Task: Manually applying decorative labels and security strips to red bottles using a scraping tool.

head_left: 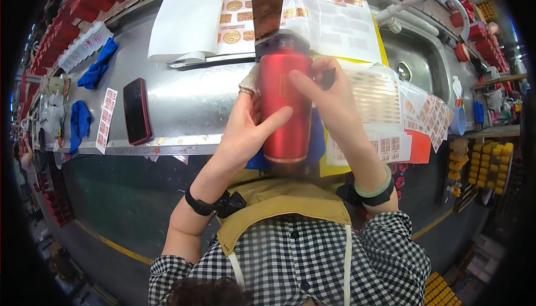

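Observation:
A red metallic bottle (286, 122) with a narrow dark neck stands in front of me, its base toward my body. My left hand (251, 119) is wrapped round its left side, thumb lying across the front. White material covers part of a left finger. From the right, my right hand (329, 94) grips the bottle's upper part. Its thumb presses beside a small gold-edged rectangular label (285, 86) on the bottle's face, and its other fingers curl at the side. A dark patch shows between those fingers; I cannot tell what it is.
Sticker sheets (240, 18) with gold and red prints lie behind the bottle; more printed sheets (385, 147) lie on the right. A phone (137, 111), a label strip (106, 121) and blue cloths (99, 66) sit left on the metal counter (184, 99). A sink (416, 63) is at right.

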The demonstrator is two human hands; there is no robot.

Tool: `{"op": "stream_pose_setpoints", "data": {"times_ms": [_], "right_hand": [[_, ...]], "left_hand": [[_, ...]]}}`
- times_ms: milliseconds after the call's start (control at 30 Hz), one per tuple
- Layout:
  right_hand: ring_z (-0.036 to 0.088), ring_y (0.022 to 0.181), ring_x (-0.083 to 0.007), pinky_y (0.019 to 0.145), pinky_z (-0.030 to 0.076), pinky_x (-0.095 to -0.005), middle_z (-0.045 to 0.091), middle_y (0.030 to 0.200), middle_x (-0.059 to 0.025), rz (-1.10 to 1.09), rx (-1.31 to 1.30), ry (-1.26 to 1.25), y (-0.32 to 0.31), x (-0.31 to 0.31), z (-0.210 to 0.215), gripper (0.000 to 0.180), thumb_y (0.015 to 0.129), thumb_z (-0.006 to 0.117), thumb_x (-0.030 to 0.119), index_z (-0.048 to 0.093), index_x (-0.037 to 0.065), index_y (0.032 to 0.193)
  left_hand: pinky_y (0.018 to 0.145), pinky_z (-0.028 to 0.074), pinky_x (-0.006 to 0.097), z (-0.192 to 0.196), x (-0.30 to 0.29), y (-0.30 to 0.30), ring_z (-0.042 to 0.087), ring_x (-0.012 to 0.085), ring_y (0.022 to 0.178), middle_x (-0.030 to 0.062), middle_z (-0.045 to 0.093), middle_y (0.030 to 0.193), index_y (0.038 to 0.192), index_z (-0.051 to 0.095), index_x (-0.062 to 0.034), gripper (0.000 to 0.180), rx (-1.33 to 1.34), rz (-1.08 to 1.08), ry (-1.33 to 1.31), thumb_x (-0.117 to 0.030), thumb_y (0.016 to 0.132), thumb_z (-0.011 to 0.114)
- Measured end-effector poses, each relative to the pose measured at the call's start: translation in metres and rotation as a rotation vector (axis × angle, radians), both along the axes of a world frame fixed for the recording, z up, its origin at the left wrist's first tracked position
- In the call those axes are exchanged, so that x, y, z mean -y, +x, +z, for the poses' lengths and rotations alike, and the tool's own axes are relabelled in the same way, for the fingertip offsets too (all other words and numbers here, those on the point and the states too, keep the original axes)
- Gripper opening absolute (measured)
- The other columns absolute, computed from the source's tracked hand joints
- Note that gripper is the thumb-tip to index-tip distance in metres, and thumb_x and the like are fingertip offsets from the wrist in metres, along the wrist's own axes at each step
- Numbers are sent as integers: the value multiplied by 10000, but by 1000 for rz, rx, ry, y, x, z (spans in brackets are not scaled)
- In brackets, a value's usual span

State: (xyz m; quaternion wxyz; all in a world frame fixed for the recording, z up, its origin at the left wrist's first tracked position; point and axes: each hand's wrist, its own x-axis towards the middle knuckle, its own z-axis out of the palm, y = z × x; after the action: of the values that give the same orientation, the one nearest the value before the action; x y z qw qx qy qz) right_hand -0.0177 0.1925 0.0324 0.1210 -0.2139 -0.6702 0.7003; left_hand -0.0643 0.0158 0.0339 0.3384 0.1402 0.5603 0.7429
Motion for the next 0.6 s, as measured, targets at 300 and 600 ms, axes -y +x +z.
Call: {"op": "stream_pose_setpoints", "data": {"times_ms": [300, 600], "right_hand": [[445, 750, -37, 619, 394, -200, 482, 865, 42, 1, 29, -3, 1, 1, 5, 471, 865, 888, 258, 546, 28, 1093], [446, 743, -37, 645, 398, -199, 470, 853, 50, 15, -2, -18, 4, -1, 6, 445, 878, 876, 250, 557, 27, 1091]], "left_hand": [[1207, 370, 401, 2, 2, 0, 450, 243, 1448, 171, 424, 1578, 1626, 224, 19, 859, -32, -16, -29, -83, 953, 748], [1161, 429, 390, 2, 0, -4, 508, 226, 1396, 160, 492, 1537, 1620, 256, -3, 847, 91, 31, 37, -71, 942, 759]]}}
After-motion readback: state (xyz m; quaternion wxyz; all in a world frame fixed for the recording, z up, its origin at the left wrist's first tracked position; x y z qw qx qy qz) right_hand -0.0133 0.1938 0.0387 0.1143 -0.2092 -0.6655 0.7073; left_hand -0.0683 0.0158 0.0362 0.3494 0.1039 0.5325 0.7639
